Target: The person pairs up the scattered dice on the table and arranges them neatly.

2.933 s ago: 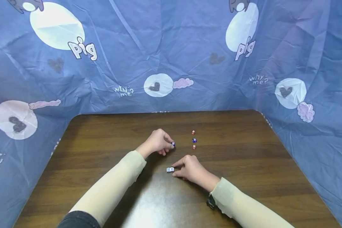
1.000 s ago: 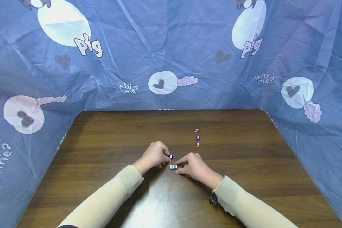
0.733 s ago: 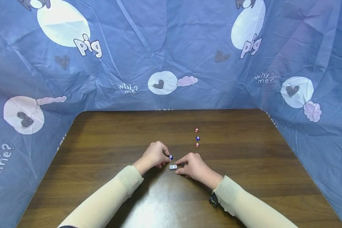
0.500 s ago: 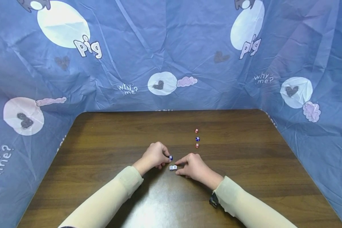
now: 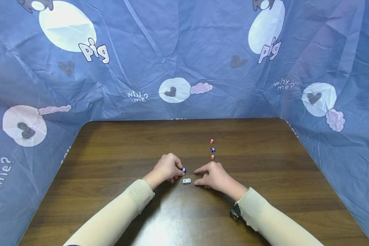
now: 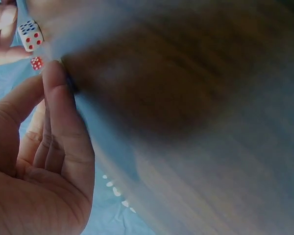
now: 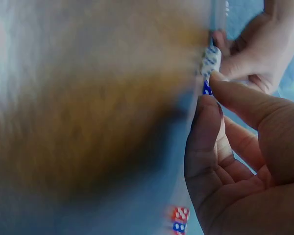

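Observation:
In the head view my left hand [image 5: 167,167] pinches a blue die [image 5: 184,170] between thumb and index finger, low over the table. Just nearer to me, two white dice [image 5: 187,181] stand side by side with their six-dot faces up. My right hand [image 5: 215,177] is to the right of them, thumb and index finger parted, with nothing between them. The right wrist view shows the white dice [image 7: 211,59] and part of the blue die [image 7: 207,88] beyond the right fingertips. In the left wrist view the left fingers [image 6: 61,93] hide most of the blue die.
Farther back right on the brown wooden table [image 5: 126,143] lie a red die [image 5: 212,141], a blue die [image 5: 213,150] and another red die [image 5: 212,157] in a column. A blue printed cloth [image 5: 141,61] hangs behind and around the table.
My left hand has brought the blue die nearer to me, close to the white dice, then stayed still. My right thumb and index finger have just drawn back rightward from the white dice.

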`<state>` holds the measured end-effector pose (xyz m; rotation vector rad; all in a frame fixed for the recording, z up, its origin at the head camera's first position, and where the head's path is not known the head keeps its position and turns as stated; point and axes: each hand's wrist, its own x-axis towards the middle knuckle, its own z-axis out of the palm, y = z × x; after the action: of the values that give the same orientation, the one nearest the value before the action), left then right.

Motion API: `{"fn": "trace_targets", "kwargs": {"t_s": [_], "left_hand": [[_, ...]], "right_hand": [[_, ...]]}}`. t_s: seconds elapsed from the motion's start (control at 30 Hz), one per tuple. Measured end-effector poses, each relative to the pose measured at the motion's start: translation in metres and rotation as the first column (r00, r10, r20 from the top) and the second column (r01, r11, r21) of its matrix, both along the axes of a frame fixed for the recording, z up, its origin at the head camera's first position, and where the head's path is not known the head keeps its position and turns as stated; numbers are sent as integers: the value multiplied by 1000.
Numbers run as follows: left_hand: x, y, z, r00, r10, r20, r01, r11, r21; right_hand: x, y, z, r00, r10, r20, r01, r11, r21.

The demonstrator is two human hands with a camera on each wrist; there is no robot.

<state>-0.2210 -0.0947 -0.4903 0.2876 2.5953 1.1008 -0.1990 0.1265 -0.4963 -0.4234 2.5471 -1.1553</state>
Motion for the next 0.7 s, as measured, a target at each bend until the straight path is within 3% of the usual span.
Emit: {"fn": "trace_targets", "kwargs": {"t_s": [0.3, 0.7], "left_hand": [[0, 1, -2, 1000, 11, 19, -11, 1000, 0], [1, 0, -2, 999, 23, 29, -24, 999, 44]], "right_hand": [[-16, 25, 13, 999, -29, -17, 28, 999, -25], [-45, 60, 19, 987, -137, -84, 131, 989, -70]]}}
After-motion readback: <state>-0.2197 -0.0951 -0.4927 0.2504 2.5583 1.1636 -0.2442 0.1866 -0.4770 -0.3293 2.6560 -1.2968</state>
